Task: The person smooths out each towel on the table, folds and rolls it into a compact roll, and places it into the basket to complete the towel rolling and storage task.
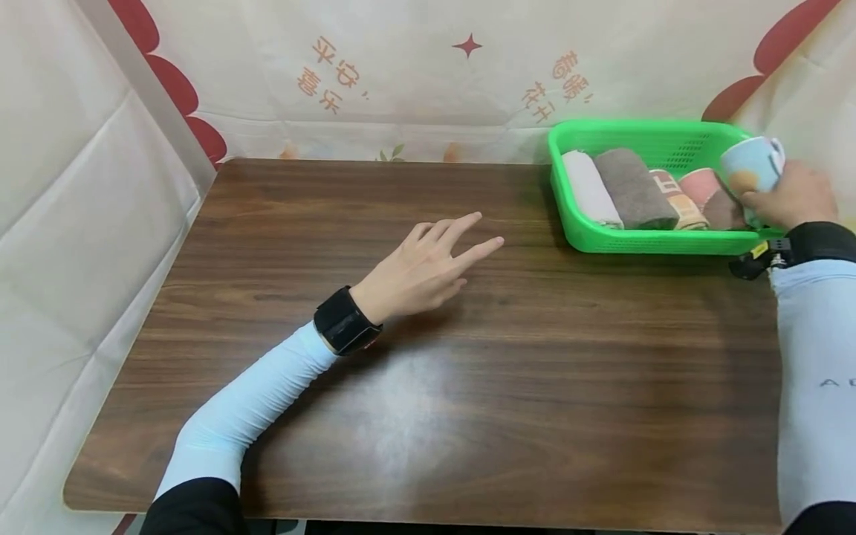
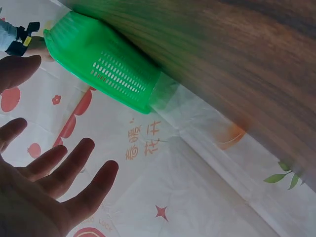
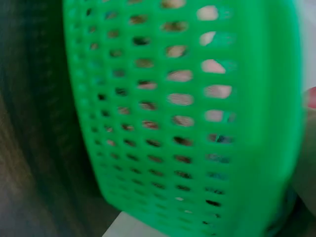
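At the far right in the head view, my right hand [image 1: 799, 195] grips a light blue rolled cloth [image 1: 752, 162] with an orange patch, at the right end of a green plastic basket [image 1: 582, 236]. Beside it in the basket lie a white rolled towel [image 1: 591, 188], a grey one [image 1: 631, 186], a beige patterned roll [image 1: 675, 199] and a pink and brown roll [image 1: 709, 195]. Over the middle of the table, my left hand [image 1: 421, 269] has its fingers spread and holds nothing. In the right wrist view the basket's perforated wall [image 3: 158, 118] hides most of my hand.
The brown wooden table [image 1: 508, 416] has its back edge against a pale printed cloth [image 1: 428, 89]. The basket stands at the table's back right corner. Another pale sheet [image 1: 80, 245] hangs along the left side.
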### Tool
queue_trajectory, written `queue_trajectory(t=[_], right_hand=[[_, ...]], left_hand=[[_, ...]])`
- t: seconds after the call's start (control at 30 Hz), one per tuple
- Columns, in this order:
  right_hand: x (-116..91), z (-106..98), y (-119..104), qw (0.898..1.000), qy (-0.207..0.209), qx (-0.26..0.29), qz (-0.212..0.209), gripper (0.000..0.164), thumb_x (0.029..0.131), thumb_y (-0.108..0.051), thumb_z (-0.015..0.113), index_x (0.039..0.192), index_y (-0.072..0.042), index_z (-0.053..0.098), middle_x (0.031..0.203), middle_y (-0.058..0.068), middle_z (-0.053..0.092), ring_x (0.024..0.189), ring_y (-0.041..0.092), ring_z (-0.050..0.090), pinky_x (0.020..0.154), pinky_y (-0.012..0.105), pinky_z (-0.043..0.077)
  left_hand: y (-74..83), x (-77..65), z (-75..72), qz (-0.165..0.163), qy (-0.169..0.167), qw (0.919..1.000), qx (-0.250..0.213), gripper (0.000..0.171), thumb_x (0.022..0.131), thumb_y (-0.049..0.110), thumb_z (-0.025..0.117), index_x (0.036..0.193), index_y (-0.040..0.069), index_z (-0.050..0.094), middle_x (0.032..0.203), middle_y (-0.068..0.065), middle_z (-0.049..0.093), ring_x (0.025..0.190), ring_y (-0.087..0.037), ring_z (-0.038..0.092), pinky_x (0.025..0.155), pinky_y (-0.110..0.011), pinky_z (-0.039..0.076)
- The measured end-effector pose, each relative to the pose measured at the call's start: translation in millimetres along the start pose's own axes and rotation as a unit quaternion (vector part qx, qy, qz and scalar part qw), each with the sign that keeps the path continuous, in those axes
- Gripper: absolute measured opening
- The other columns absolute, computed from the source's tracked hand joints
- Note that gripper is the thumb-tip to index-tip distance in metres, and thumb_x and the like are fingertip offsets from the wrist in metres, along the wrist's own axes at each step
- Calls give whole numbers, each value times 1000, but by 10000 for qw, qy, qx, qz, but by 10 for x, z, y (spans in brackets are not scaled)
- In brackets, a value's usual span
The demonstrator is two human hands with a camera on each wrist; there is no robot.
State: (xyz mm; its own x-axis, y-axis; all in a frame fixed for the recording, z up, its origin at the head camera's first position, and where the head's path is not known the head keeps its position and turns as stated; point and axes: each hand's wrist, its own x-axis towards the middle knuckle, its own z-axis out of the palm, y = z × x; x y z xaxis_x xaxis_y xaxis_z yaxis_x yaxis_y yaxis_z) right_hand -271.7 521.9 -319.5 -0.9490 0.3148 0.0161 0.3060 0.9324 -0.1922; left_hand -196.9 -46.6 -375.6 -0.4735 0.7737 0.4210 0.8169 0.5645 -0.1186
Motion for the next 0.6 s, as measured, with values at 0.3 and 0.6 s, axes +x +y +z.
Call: queue_trajectory(t=[0.3, 0.6], right_hand=[[101, 49, 103, 9977, -443, 220, 457, 99, 96, -52, 51, 141, 26, 11, 106, 46, 35, 97, 58, 43, 78, 64, 47], [39, 0, 178, 9981, -599, -61, 125, 81, 103, -51, 33, 116, 28, 43, 106, 49, 46, 100, 59, 48, 80, 62, 46]], left_hand=[[15, -34, 21, -3, -31, 10000, 12, 75, 93, 26, 73, 159, 26, 38, 160, -17, 40, 134, -33, 54, 99, -50, 49], [28, -32, 32, 82, -133, 9999, -15, 71, 95, 26, 70, 159, 25, 39, 160, -18, 39, 131, -34, 55, 97, -50, 50]])
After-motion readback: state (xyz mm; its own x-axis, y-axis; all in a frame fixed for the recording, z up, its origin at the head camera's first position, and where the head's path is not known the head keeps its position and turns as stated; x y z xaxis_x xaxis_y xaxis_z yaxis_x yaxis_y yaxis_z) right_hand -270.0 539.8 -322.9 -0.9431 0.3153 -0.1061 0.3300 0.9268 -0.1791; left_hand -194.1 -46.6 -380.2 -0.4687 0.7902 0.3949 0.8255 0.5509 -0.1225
